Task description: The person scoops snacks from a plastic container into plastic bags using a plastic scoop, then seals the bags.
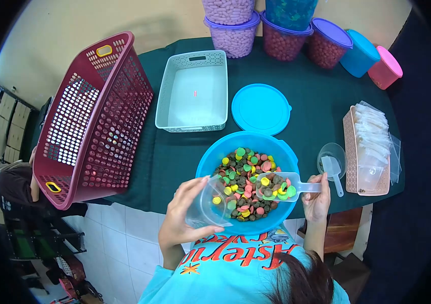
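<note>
A round blue tub (pixel 288 147) holds many chocolate-brown, pink, yellow and green button-shaped pieces (pixel 245 175). My left hand (pixel 182 213) is wrapped round a clear plastic cup (pixel 206 205), tilted over the tub's left side. In my right hand (pixel 316 198) is the handle of a clear scoop (pixel 281 186), loaded with mixed pieces and held above the tub's right half. The scoop's tip points left toward the cup, with a gap between them.
Behind the tub lies a blue lid (pixel 261 109); a pale green basket (pixel 218 86) and large maroon basket (pixel 94 121) stand left. Right are a clear cup (pixel 326 147) with a small scoop (pixel 333 169) and a pink basket of packets (pixel 372 137). Lidded tubs (pixel 329 45) line the back. Someone (pixel 15 182) is far left.
</note>
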`<act>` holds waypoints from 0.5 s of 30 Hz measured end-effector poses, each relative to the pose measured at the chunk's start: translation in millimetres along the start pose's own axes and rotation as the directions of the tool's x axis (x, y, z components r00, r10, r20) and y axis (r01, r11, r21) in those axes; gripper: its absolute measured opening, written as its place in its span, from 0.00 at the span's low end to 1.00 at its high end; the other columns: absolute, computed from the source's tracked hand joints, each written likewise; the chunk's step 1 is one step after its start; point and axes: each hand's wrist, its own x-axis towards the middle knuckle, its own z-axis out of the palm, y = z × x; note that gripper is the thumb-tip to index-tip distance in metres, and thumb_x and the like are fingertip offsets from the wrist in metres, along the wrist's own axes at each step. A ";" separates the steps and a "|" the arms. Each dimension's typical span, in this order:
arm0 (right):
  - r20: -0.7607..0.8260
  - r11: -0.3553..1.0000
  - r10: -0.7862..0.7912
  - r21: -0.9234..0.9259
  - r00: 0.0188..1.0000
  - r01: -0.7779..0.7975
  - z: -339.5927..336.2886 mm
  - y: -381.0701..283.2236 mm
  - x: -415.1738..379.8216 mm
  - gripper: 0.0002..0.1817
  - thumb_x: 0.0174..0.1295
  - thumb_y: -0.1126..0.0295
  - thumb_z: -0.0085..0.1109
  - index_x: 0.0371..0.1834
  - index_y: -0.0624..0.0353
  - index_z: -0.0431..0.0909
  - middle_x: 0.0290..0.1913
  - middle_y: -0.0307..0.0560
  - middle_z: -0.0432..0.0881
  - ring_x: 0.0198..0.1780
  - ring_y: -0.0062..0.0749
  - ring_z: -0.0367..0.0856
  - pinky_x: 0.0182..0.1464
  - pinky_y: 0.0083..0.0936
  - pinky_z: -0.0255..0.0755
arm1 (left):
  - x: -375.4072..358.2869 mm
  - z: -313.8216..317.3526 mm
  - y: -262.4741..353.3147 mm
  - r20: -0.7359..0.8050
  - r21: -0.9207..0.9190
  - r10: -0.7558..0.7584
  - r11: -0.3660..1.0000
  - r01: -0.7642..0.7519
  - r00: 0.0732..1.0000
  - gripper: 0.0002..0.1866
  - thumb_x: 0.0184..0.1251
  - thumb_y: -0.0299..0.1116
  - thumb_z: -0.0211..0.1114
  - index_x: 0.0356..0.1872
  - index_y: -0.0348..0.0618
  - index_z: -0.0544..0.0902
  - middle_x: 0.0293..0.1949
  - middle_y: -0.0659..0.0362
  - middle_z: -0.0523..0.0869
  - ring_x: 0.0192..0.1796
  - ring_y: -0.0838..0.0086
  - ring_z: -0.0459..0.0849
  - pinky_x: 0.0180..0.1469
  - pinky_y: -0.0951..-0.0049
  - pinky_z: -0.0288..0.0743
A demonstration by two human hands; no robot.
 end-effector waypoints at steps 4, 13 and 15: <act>0.038 0.992 -0.049 -0.114 0.998 0.053 -1.2 -4.0 5.5 0.20 0.66 0.56 0.36 0.23 0.59 0.67 0.21 0.40 0.70 0.13 0.20 0.69 0.10 0.14 0.63 | 2.7 8.9 1.8 0.005 0.059 -0.018 0.998 0.017 1.000 0.44 0.27 0.42 0.77 0.52 0.35 0.70 0.50 0.47 0.73 0.52 0.59 0.72 0.52 0.63 0.63; 0.156 0.975 -0.122 -0.167 0.980 0.148 56.7 -35.8 22.7 0.21 0.65 0.57 0.38 0.17 0.58 0.66 0.15 0.38 0.66 0.07 0.17 0.63 0.05 0.12 0.56 | 14.9 18.6 5.9 0.007 0.301 -0.007 0.954 0.004 1.000 0.43 0.21 0.41 0.78 0.49 0.35 0.74 0.47 0.49 0.76 0.47 0.61 0.76 0.49 0.66 0.68; 0.195 0.959 -0.090 -0.247 0.977 0.137 77.6 -41.7 24.0 0.22 0.65 0.57 0.38 0.17 0.59 0.66 0.13 0.38 0.66 0.07 0.17 0.63 0.06 0.13 0.56 | 17.1 21.6 7.9 -0.019 0.281 -0.027 0.959 0.031 0.999 0.43 0.22 0.40 0.78 0.49 0.35 0.74 0.47 0.49 0.76 0.48 0.62 0.76 0.50 0.67 0.68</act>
